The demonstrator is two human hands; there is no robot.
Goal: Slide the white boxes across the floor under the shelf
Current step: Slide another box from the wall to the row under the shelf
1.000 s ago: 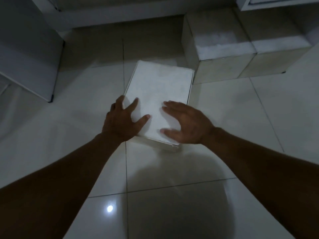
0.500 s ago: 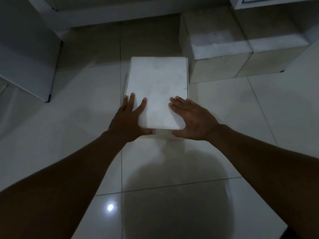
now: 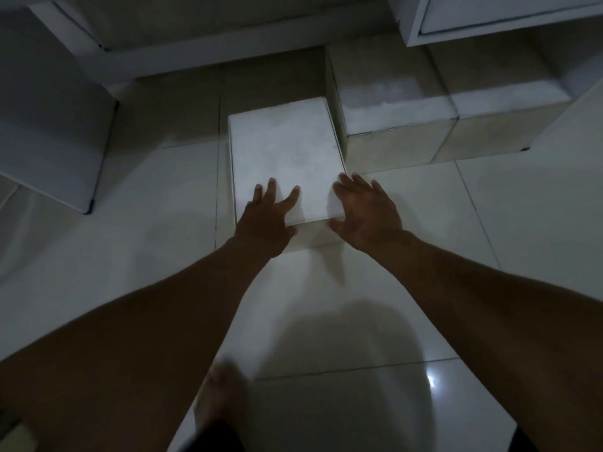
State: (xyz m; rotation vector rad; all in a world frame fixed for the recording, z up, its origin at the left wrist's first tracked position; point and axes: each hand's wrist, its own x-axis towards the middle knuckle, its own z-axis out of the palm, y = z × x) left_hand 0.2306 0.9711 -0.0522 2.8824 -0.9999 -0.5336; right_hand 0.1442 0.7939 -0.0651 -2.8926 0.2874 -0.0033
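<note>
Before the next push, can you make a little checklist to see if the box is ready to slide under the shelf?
1. Both hands on the white box: ok. Left hand and right hand rest flat at its near end.
2. Box flat on the tiled floor: ok.
3. Floor ahead of the box bare: ok.
4. Room beside the neighbouring boxes: cannot tell; its right edge looks very close to them.
5. Box low enough for the shelf: cannot tell.

Flat white rectangular cardboard box (image 3: 285,158): matt, faintly mottled top. Pale tiled floor (image 3: 326,402): glossy, smooth, reflecting a light spot. Two taller white boxes (image 3: 391,99): matt, possibly dusty, dim light.
</note>
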